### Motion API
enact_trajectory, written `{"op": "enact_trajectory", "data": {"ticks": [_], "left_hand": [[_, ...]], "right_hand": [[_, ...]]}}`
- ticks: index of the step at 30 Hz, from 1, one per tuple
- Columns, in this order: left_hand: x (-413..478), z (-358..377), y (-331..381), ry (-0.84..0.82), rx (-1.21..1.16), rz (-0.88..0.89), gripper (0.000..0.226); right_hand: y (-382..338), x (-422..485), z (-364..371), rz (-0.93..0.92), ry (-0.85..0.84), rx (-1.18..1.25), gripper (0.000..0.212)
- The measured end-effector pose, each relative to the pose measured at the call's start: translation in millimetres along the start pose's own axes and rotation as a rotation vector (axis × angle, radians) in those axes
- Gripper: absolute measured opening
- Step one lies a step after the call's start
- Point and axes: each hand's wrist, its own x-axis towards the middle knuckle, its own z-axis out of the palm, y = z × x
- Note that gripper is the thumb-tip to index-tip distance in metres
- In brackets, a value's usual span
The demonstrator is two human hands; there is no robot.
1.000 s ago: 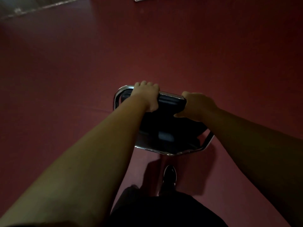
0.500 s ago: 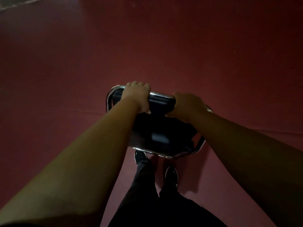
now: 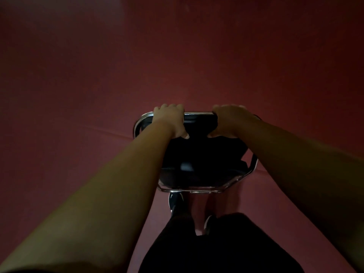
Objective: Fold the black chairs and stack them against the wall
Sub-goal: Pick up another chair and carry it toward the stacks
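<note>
While both arms reach straight out and down from the camera, the black chair (image 3: 199,154) sits dead centre in view, right in front of the person's legs, over the floor (image 3: 78,75). Dim light, detail is poor. Chair padding is black, smooth and slightly glossy, with one pale glint. The frame (image 3: 197,189) is shiny chrome tube, curved at the far left corner and angled at the near corners.

The left hand (image 3: 169,120) grips the far top rail, palm down, knuckles up. Its fingers (image 3: 167,107) are curled over the rail's far side and the thumb is tucked on the near side against the black pad. The right hand (image 3: 230,120) has the same grip just beside it on the same rail, fingers (image 3: 226,107) wrapped over, thumb underneath. A short bare stretch of rail shows between the hands.

The rail runs left-right across the view. The chair's long axis runs from the hands back toward the feet, top end away from the person. Cannot tell whether it touches the floor, or whether it is fully folded.

The floor is dark red and matte with a faint seam line. Dark shoes (image 3: 175,200) and black trousers (image 3: 216,245) are below the near chrome edge.
</note>
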Motion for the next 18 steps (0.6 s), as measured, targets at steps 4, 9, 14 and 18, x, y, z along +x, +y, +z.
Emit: {"op": "enact_trajectory", "data": {"ticks": [4, 9, 14, 18], "left_hand": [[20, -6, -12, -0.019, -0.022, -0.005, 0.089], [60, -15, 1, -0.064, -0.004, -0.014, 0.089], [114, -29, 31, -0.116, 0.016, -0.049, 0.090], [156, -48, 55, -0.170, 0.027, -0.101, 0.089]], "right_hand": [[-1, 25, -8, 0.010, -0.023, 0.026, 0.080], [31, 62, -6, 0.023, -0.112, 0.120, 0.086], [79, 104, -19, -0.037, -0.185, 0.084, 0.089], [119, 140, -37, -0.097, -0.312, 0.111, 0.094]]}}
